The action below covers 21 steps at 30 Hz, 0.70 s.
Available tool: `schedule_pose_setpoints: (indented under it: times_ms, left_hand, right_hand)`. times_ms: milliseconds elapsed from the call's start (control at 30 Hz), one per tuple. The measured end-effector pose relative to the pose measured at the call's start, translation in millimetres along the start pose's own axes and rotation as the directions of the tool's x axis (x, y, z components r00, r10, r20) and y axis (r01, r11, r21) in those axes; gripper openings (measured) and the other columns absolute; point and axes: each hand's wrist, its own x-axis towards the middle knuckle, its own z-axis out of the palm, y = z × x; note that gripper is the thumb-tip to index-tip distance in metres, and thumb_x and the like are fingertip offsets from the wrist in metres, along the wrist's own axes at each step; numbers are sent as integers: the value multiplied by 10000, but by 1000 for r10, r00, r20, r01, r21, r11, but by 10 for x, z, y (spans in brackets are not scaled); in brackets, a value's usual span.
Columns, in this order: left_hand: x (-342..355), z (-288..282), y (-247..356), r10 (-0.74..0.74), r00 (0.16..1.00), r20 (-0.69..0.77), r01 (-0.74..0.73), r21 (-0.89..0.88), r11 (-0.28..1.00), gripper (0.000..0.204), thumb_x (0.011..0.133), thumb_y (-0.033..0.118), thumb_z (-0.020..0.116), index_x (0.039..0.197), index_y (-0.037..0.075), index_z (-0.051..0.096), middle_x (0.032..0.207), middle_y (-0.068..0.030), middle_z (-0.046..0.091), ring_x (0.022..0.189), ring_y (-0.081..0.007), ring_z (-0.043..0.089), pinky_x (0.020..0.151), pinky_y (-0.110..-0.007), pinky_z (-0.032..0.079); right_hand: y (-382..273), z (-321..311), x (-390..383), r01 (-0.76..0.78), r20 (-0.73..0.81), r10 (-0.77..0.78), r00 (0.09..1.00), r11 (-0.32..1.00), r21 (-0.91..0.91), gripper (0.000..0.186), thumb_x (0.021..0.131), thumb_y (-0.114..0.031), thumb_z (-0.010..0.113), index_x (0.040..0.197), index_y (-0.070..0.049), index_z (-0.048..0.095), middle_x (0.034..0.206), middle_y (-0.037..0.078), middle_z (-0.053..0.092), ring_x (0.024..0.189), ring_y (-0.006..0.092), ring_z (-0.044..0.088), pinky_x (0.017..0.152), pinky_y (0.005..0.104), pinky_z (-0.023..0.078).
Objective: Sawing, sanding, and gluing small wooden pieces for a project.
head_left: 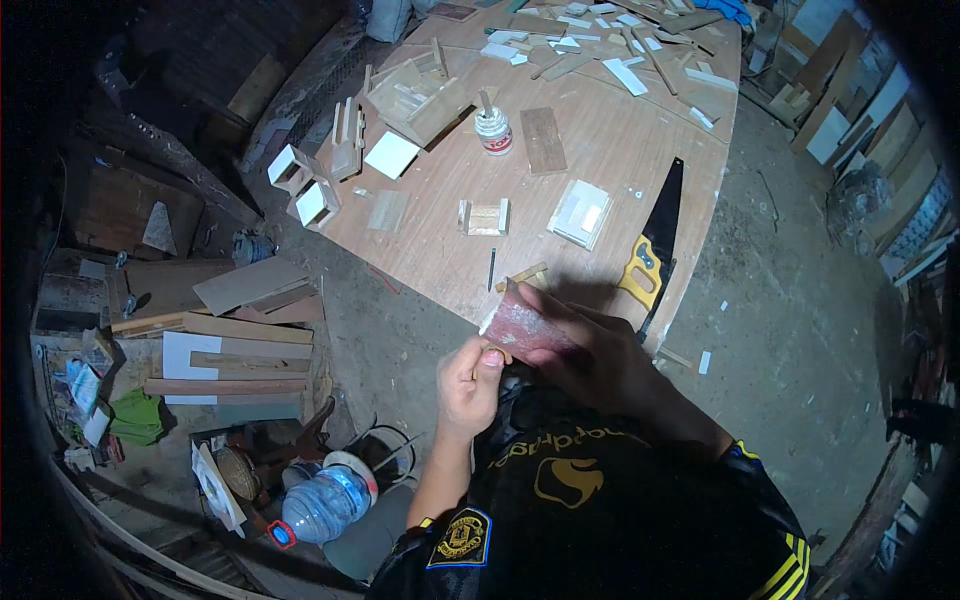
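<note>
My right hand (612,345) is closed round a worn, reddish-brown sheet of sandpaper (527,326), dusted white and bent into a curve. Beside it, my left hand (467,388) pinches a small piece of wood at the sandpaper's lower left edge; most of that piece is hidden. Both hands are close together in front of my body, at the table's near edge. Just beyond them lie small wood strips (530,273) and a dark pencil (491,268). A handsaw (643,272) with a yellow handle rests to the right of my right hand.
On the wooden table (450,265) stand a white jar (493,133) with a stick in it, a small U-shaped wooden piece (486,218), a white-topped block (580,214) and a wooden box (425,100). Offcuts (625,76) cover the far end. A water bottle (325,503) sits lower left.
</note>
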Motion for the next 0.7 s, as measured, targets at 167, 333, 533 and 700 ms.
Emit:
schedule_pose_setpoints:
  times_ms: [167,333,533,700]
  left_hand:
    - [6,-29,-34,-17,996,88,13,43,999,351,993,288,503,826,-5,601,725,-83,622,670,-161,594,635,-292,450]
    - [-1,23,-35,-35,999,-20,34,-70,997,355,1001,295,483,817,14,596,696,-35,585,654,-110,539,607,-270,421]
    - [-43,28,-118,-91,991,94,98,-70,993,442,1007,409,456,803,34,566,721,1,524,623,-73,423,581,-234,336]
    - [-73,-86,-233,-124,990,59,138,-392,910,462,1002,418,454,830,13,597,690,18,512,579,-48,385,524,-220,269]
  right_hand:
    - [-45,-37,136,46,28,-43,999,993,-108,653,911,-207,636,1461,-61,317,1117,205,630,957,347,644,814,418,516]
    - [-43,-25,31,1,-4,-1,1000,1000,4,581,891,-142,662,1404,-13,422,1263,213,595,1076,279,644,871,343,521]
    - [57,-15,168,-60,101,55,993,997,47,581,870,-51,643,1406,-14,422,1169,172,642,1033,245,656,867,338,518]
    - [227,-161,90,-94,-152,172,973,903,419,569,908,-107,620,1424,-7,400,1206,121,621,1077,156,606,917,300,475]
